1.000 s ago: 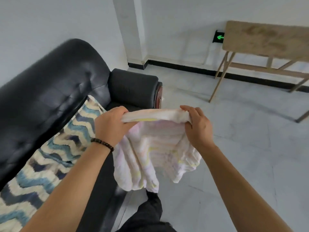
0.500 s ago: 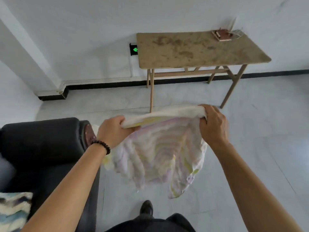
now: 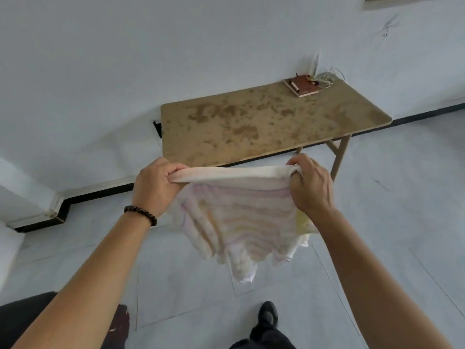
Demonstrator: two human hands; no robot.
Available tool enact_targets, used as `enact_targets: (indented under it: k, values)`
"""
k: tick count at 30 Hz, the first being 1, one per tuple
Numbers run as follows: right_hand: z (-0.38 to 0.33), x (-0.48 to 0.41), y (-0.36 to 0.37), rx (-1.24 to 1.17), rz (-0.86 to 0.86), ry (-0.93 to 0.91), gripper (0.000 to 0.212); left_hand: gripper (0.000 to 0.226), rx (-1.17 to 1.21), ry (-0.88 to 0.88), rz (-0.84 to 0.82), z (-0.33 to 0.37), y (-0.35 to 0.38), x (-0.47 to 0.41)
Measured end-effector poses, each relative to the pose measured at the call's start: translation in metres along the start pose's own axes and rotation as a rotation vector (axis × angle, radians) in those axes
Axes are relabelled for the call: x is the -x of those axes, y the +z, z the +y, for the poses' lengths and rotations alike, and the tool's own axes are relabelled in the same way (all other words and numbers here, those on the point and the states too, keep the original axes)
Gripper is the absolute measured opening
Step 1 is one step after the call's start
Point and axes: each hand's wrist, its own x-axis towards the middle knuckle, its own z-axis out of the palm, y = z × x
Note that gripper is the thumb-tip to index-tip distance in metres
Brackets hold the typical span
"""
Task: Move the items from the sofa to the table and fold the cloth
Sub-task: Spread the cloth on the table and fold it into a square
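Observation:
A pale cloth (image 3: 241,217) with faint pink and yellow stripes hangs in the air in front of me. My left hand (image 3: 153,187) grips its top left corner and my right hand (image 3: 309,185) grips its top right corner, so the upper edge is stretched between them. The lower part droops in loose folds above the floor. Beyond the cloth stands a stained wooden table (image 3: 251,124) against the wall. Only the black sofa's arm (image 3: 22,316) shows, at the bottom left corner.
A small brown book-like item (image 3: 302,88) and a tangle of thin wires (image 3: 327,78) lie at the table's far right end. The floor is pale grey tile. My black shoe (image 3: 268,316) is at the bottom edge.
I have turned away from the sofa and stepped closer to the table, carrying the cloth. The hands have drawn further apart and the top edge is tighter. The sofa has nearly left view.

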Motion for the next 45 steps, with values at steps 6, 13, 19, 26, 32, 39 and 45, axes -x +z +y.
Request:
enact_targets:
  k: [6,13,19,26,32,39,45]
  values:
    - [-0.015,-0.152,0.016,0.02,0.175,-0.147,0.027,0.019,-0.028,0.007,0.162,-0.025,-0.003,-0.113]
    - [-0.008,-0.313,0.039,0.226,0.274,-0.354,0.026,0.061,-0.028,-0.128,0.237,-0.079,0.006,-0.234]
    - [-0.005,-0.419,0.076,0.5,0.146,-0.289,0.042,0.051,-0.359,0.014,0.072,-0.153,0.029,-0.35]
    - [-0.025,-0.543,0.109,0.348,-0.003,-0.04,0.049,0.038,-0.013,-0.222,0.017,-0.182,0.049,-0.507]
    - [-0.057,-0.67,0.081,0.184,0.252,-0.094,0.051,0.031,-0.155,-0.042,0.207,-0.142,0.009,-0.624]
    - [-0.063,-0.736,0.048,0.031,0.529,-0.249,0.051,0.029,-0.482,0.055,0.57,-0.092,-0.035,-0.676]
    - [0.04,-0.685,0.125,0.057,0.269,-0.288,0.05,0.026,-0.507,-0.047,0.359,-0.118,0.07,-0.598]
